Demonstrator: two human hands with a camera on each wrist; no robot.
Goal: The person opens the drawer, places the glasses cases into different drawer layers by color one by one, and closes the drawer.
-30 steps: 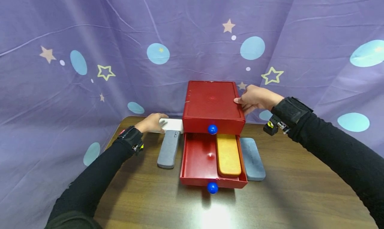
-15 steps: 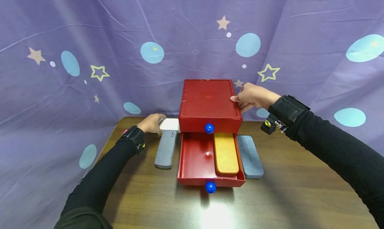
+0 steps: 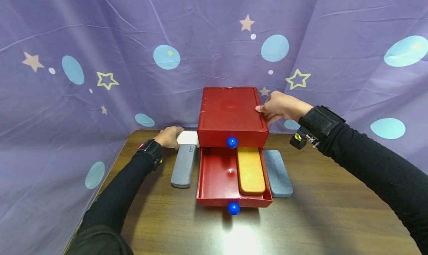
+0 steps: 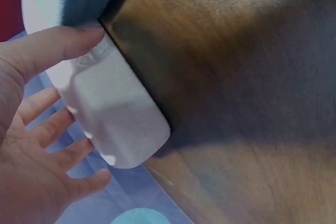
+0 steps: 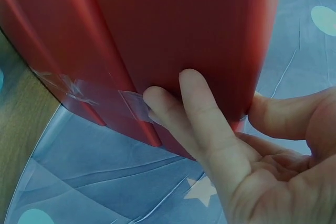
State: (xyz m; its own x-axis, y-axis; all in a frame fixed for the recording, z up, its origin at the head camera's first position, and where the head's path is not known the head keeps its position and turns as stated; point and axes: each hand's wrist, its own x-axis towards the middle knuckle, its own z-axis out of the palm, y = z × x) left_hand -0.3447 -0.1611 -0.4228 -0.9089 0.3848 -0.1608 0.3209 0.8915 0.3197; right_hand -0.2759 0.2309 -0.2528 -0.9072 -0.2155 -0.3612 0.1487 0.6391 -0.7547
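On my feed I see black sleeves (image 3: 364, 166); just below the right arm's wide black wrist strap (image 3: 321, 126) sits a small black device (image 3: 297, 142) with a yellow mark (image 3: 297, 137).

Both arms (image 3: 361, 164) reach forward, left fingers (image 4: 52, 127) spread.

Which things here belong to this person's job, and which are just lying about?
Probably in use:
white case, gripped by the left hand
red drawer unit, touched by the right hand

Apparently just lying about:
grey case
blue case
yellow case, in the open drawer
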